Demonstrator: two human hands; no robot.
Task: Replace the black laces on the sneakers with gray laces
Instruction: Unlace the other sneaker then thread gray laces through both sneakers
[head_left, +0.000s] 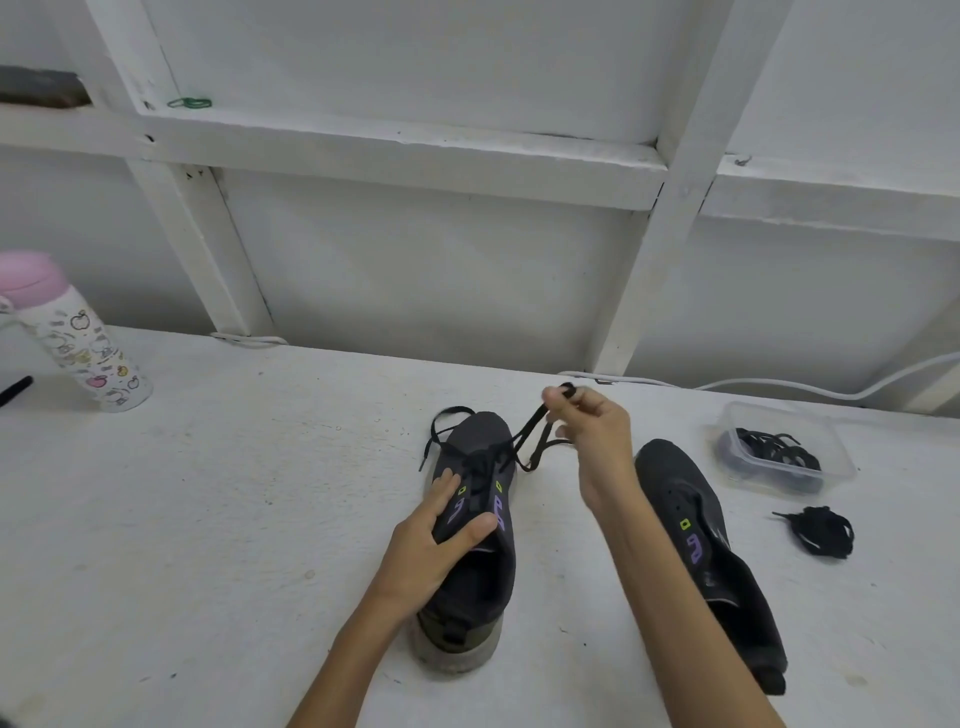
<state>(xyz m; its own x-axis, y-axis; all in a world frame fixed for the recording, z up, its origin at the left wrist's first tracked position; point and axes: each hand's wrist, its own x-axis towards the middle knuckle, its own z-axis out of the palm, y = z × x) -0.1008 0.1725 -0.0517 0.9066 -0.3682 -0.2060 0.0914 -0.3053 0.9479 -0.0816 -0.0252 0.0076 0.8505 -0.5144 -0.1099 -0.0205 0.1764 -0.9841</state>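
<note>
At the middle of the white table (208, 493), in the head view, one sneaker (483, 566) stands toe toward 12 o'clock. The left hand (436, 540) clamps its upper, fingers down one side and thumb across the tongue, probably to steady it against the pull. At 1 o'clock from the toe the right hand (587, 441) is raised, thumb and forefinger pinching a loop of the black lace (530, 426), which runs taut down to the eyelets; I judge that it is being drawn out, and only the front rows look threaded.

The second sneaker (696, 525) lies at 3 o'clock, apparently bare of lace. Beyond it, at 2 o'clock, a clear plastic tub (836, 467) holds coiled dark laces; whether these are the gray ones I cannot tell. A loose black bundle (821, 530) lies just beside the tub, likely set aside.

No brand or writing is readable: only purple and green eyelet loops, and apple drawings on the pink-capped bottle (78, 338) at 10 o'clock.
</note>
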